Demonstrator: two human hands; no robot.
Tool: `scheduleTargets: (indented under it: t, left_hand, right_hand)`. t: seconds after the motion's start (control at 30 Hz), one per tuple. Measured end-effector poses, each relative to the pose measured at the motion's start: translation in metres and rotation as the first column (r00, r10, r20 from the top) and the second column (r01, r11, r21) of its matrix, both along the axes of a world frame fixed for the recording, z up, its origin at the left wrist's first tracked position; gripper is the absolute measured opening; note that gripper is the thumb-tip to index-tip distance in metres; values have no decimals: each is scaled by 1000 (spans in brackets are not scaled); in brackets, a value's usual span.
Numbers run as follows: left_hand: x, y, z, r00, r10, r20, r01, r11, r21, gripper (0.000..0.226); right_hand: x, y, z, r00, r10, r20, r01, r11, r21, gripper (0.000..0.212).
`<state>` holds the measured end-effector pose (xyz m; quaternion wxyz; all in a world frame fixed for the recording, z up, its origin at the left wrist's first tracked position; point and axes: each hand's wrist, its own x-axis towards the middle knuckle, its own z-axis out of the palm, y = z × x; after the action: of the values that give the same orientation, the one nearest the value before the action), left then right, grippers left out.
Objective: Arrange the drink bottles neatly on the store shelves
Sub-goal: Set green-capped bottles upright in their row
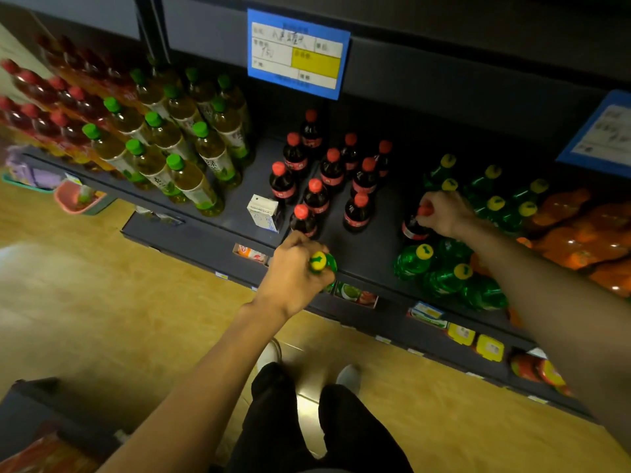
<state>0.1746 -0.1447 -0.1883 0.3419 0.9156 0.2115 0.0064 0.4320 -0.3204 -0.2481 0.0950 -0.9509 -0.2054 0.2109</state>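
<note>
Here my left hand (293,268) is closed around the neck of a green bottle with a yellow cap (322,262), held at the front edge of the dark shelf (372,247), at about 6 o'clock from the cluster of cola bottles (327,175). My right hand (442,213) is closed over the red cap of another cola bottle (413,228), which stands upright on the shelf at 3 o'clock from that cluster. Just beside it, from 3 to 5 o'clock, stand more green bottles (444,268), and beyond them orange bottles (580,230). At 9 o'clock from the colas a small white carton (263,213) stands, and further toward 10 o'clock are tea bottles with green caps (177,145). A blue and yellow price tag (297,54) hangs at 12 o'clock.
</note>
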Motion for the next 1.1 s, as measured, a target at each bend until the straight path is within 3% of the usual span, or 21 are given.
scheduleTargets:
  t: [0.2, 0.4, 0.87, 1.1]
  left_hand:
    - [-4, 10, -1, 998, -45, 52, 45, 999, -14, 33]
    - [-12, 27, 1, 995, -77, 66, 79, 996, -29, 33]
    - [-32, 73, -4, 997, -79, -12, 78, 997, -25, 34]
    - [-33, 83, -12, 990, -141, 12, 141, 990, 1, 35]
  right_hand:
    - [-18, 17, 23, 980, -196, 35, 192, 977, 93, 37]
    - [-46, 50, 32, 907, -392, -153, 414, 897, 157, 35]
    - [-91, 115, -24, 868, -436, -235, 480, 860, 177, 39]
    - [-98, 130, -34, 905, -371, -207, 398, 910, 112, 38]
